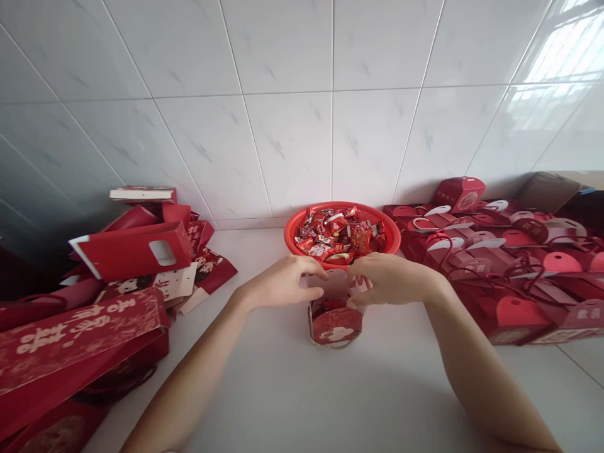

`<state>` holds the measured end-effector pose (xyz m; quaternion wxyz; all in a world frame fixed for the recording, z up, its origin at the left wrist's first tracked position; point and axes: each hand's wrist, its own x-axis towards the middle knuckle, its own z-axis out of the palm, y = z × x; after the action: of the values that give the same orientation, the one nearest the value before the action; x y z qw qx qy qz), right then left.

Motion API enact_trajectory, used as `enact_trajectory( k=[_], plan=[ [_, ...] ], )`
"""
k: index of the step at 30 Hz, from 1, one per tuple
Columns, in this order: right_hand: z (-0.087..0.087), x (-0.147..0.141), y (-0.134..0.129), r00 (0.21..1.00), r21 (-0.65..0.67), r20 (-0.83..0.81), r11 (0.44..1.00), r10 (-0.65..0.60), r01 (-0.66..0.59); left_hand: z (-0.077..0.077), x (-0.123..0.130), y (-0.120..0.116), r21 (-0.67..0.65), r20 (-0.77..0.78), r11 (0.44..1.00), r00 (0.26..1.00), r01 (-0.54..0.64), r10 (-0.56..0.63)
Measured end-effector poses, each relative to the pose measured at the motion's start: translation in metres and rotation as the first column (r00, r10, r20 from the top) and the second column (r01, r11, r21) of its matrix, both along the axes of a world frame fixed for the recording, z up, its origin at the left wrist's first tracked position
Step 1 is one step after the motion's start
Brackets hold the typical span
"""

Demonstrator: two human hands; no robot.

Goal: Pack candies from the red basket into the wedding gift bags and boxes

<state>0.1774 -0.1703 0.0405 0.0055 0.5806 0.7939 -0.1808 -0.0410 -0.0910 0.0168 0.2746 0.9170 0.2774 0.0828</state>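
Note:
A small red gift box (336, 327) with a twisted cord stands on the white surface in the middle, its top open and red contents partly visible inside. My left hand (287, 282) is at the box's left rim, fingers curved and apart with nothing visible between them. On the right rim my right hand (394, 279) has its fingers bent around the box's edge; the fingertips are partly hidden. Just behind the box sits a round red plastic basket (289, 236), filled with wrapped candies (334, 231).
Many red gift boxes (514, 311) with cord handles stand in rows at the right. Folded red boxes and bags (141, 251) are piled at the left. A brown cardboard box (550, 190) is at the far right. The tiled wall (287, 138) rises behind the basket.

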Motion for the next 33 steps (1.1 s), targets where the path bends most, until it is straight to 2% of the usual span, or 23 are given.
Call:
enact_trajectory(
  k=[6, 12, 16, 20, 23, 27, 30, 33],
  plan=[
    [0.002, 0.007, 0.001, 1.0, -0.061, -0.03, 0.998, -0.008, 0.006, 0.004, -0.005, -0.003, 0.029, -0.089, 0.997, 0.994, 0.067, -0.064],
    [-0.006, -0.007, -0.001, 0.996, 0.052, 0.061, 0.997, -0.066, 0.063, 0.004, 0.0, -0.022, 0.103, -0.097, 0.993, 0.993, -0.052, 0.062],
    [-0.008, -0.018, -0.003, 0.996, 0.084, 0.008, 0.992, -0.094, 0.093, 0.006, 0.003, -0.036, 0.074, -0.094, 0.989, 0.986, -0.132, 0.139],
    [-0.005, -0.018, -0.006, 0.997, 0.036, -0.081, 0.999, 0.005, -0.002, 0.004, 0.008, -0.043, -0.031, -0.033, 0.996, 0.996, -0.086, 0.085],
    [-0.003, -0.017, -0.007, 0.979, -0.027, -0.194, 0.998, 0.057, -0.064, -0.003, 0.012, -0.044, -0.089, -0.017, 0.991, 0.995, -0.1, 0.099],
    [-0.002, -0.015, -0.004, 0.965, -0.079, -0.26, 0.995, 0.04, -0.063, -0.011, 0.014, -0.04, -0.098, 0.02, 0.993, 0.997, -0.07, 0.072],
    [-0.004, -0.013, 0.0, 0.927, -0.145, -0.362, 0.976, 0.1, -0.162, -0.013, 0.011, -0.034, -0.107, 0.029, 0.994, 1.0, 0.002, 0.001],
    [-0.006, -0.011, 0.005, 0.883, -0.188, -0.449, 0.951, 0.138, -0.244, -0.011, 0.008, -0.029, -0.114, 0.04, 0.993, 0.999, 0.015, -0.01]
  ],
)
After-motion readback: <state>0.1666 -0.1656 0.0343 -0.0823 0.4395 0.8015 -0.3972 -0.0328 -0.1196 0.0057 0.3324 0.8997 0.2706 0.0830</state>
